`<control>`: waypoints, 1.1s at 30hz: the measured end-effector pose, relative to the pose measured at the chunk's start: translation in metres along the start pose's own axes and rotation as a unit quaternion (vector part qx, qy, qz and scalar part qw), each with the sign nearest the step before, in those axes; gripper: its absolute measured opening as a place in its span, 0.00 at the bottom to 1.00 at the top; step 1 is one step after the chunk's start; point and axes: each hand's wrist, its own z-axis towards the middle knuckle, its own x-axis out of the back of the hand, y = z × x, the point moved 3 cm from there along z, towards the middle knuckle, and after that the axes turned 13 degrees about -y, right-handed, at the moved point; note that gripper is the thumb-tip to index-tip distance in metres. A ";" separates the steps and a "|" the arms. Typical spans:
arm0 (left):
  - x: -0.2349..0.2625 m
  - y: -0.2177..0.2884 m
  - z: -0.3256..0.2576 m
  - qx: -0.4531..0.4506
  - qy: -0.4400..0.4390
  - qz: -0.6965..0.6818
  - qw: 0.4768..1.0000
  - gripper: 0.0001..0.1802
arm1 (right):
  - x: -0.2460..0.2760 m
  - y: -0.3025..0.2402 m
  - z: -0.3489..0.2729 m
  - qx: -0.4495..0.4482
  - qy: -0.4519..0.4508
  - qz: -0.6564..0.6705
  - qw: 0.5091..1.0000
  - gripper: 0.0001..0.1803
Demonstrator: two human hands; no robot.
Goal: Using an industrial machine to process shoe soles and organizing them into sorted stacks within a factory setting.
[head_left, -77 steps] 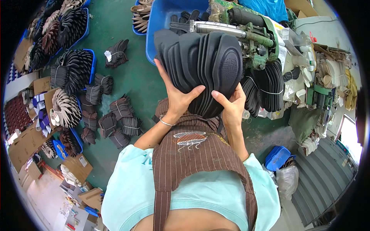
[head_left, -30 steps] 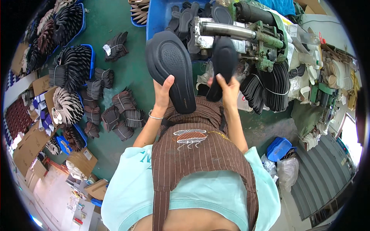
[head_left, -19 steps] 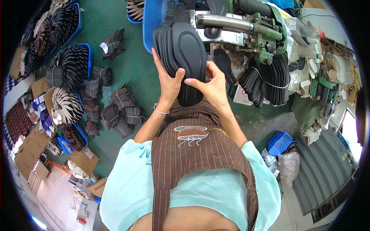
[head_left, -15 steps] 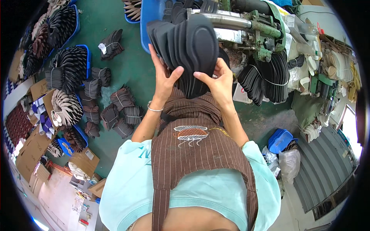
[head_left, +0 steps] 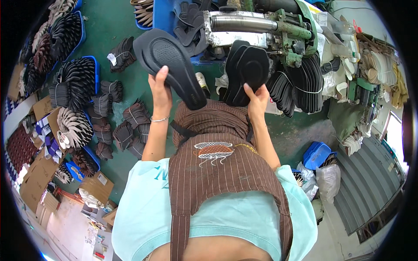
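My left hand [head_left: 160, 92] is closed on a black shoe insole [head_left: 170, 65], its thumb on the upper face. The insole tilts up to the left, with a dotted texture at its wide end; whether more lie under it cannot be told. A small group of black insoles [head_left: 247, 71] is gripped near the lower end by my right hand [head_left: 258, 99], thumb on top. They stand slightly fanned, just in front of the machine. A gap separates the two hands.
A green machine with a metal roller [head_left: 244, 24] stands ahead, beside a blue bin [head_left: 163, 17] of black pieces. Tied insole bundles [head_left: 308, 85] sit to the right. More bundles [head_left: 124, 54] lie on the green floor at left, near blue crates [head_left: 96, 74] of fanned insoles.
The single thick stack held between both hands is now parted. My left hand has moved left with an insole, and my right hand has moved slightly right with others.
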 end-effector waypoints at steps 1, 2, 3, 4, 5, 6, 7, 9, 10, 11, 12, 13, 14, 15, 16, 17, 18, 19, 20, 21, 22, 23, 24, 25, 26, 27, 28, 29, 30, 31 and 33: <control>0.000 0.004 -0.002 0.034 -0.016 -0.039 0.999 0.25 | 0.006 0.007 0.008 -0.017 0.015 -0.070 0.997 0.17; -0.004 0.007 -0.005 0.066 -0.026 -0.048 0.996 0.29 | 0.012 0.014 0.026 -0.011 0.023 -0.092 0.995 0.14; -0.004 0.009 -0.009 0.066 -0.021 -0.046 0.996 0.29 | 0.004 0.002 0.046 0.000 0.008 -0.082 0.997 0.13; -0.003 0.010 -0.012 0.070 -0.025 -0.066 0.995 0.30 | -0.005 -0.012 0.058 0.037 -0.006 -0.030 0.999 0.13; -0.010 0.012 -0.011 0.073 -0.030 -0.071 0.994 0.30 | -0.007 -0.023 0.067 0.075 -0.018 0.037 0.996 0.12; -0.009 0.011 -0.015 0.074 -0.006 -0.103 0.992 0.30 | -0.014 -0.036 0.062 0.050 -0.001 -0.019 0.999 0.11; -0.007 0.011 -0.017 0.068 -0.001 -0.104 0.992 0.30 | -0.014 -0.038 0.051 0.053 0.001 -0.097 0.994 0.16; -0.009 0.005 -0.019 0.068 -0.063 -0.170 0.981 0.33 | -0.022 -0.027 0.021 0.098 -0.005 -0.147 0.984 0.22; -0.011 0.004 -0.019 0.079 -0.074 -0.168 0.980 0.35 | -0.026 -0.014 0.007 0.094 -0.016 -0.117 0.989 0.26; -0.016 0.004 -0.017 0.080 -0.074 -0.169 0.980 0.35 | -0.022 -0.006 0.007 0.087 0.004 -0.141 0.986 0.23; -0.029 0.011 -0.018 0.098 -0.139 -0.213 0.962 0.36 | -0.020 -0.005 0.016 0.082 0.004 -0.130 0.988 0.22; -0.038 0.014 -0.017 0.114 -0.206 -0.256 0.938 0.37 | -0.014 -0.005 0.037 0.080 0.005 -0.120 0.990 0.21; -0.035 0.008 -0.014 0.134 -0.220 -0.187 0.948 0.48 | -0.008 -0.009 0.056 0.053 0.002 -0.121 0.991 0.18; -0.032 0.005 -0.015 0.135 -0.220 -0.186 0.948 0.48 | -0.015 -0.014 0.065 0.067 -0.013 -0.039 0.997 0.15; -0.028 0.001 -0.014 0.135 -0.225 -0.134 0.956 0.48 | -0.027 -0.027 0.062 0.034 -0.031 -0.059 0.997 0.15; -0.024 -0.004 -0.013 0.134 -0.229 -0.081 0.961 0.49 | -0.040 -0.036 0.049 0.002 -0.049 -0.079 0.996 0.14; -0.015 -0.014 -0.015 0.115 -0.200 -0.071 0.970 0.46 | -0.049 -0.036 0.034 -0.031 -0.063 -0.026 0.997 0.13; -0.023 -0.014 -0.014 0.116 -0.203 -0.072 0.970 0.46 | -0.045 -0.022 0.020 -0.104 -0.070 0.016 0.992 0.10; -0.030 -0.011 -0.014 0.093 -0.158 -0.056 0.982 0.40 | -0.039 -0.014 0.020 -0.143 -0.057 0.019 0.988 0.09; -0.032 -0.009 -0.017 0.073 -0.110 -0.039 0.991 0.34 | -0.035 -0.009 0.019 -0.185 -0.043 0.022 0.982 0.08; -0.031 -0.012 -0.016 0.088 -0.130 -0.033 0.987 0.34 | -0.032 -0.014 0.030 -0.173 -0.034 0.030 0.984 0.09; -0.032 -0.013 -0.021 0.093 -0.133 -0.034 0.986 0.34 | -0.030 -0.021 0.045 -0.160 -0.024 0.038 0.986 0.09; -0.034 -0.014 -0.021 0.087 -0.141 -0.028 0.986 0.37 | -0.038 -0.031 0.055 -0.138 -0.043 0.047 0.988 0.11; -0.035 -0.015 -0.019 0.080 -0.148 -0.021 0.986 0.39 | -0.047 -0.036 0.052 -0.137 -0.043 0.047 0.989 0.11; -0.039 -0.016 -0.018 0.080 -0.149 -0.022 0.985 0.39 | -0.060 -0.042 0.041 -0.127 -0.094 -0.020 0.987 0.14; -0.043 -0.015 -0.019 0.050 -0.129 0.022 0.990 0.43 | -0.073 -0.045 0.028 -0.118 -0.149 -0.087 0.978 0.18; -0.045 -0.014 -0.020 0.022 -0.112 0.066 0.991 0.47 | -0.084 -0.050 0.014 -0.031 -0.161 -0.221 0.962 0.23; -0.043 -0.017 -0.019 0.022 -0.111 0.066 0.991 0.47 | -0.092 -0.055 0.004 0.057 -0.169 -0.348 0.920 0.28; -0.043 -0.019 -0.020 0.016 -0.132 0.053 0.990 0.49 | -0.093 -0.055 0.001 0.031 -0.150 -0.315 0.936 0.32; -0.043 -0.019 -0.022 0.011 -0.153 0.040 0.987 0.51 | -0.090 -0.056 0.001 0.029 -0.149 -0.316 0.937 0.32; -0.043 -0.016 -0.023 0.007 -0.183 -0.022 0.983 0.49 | -0.078 -0.054 0.006 -0.037 -0.134 -0.251 0.958 0.26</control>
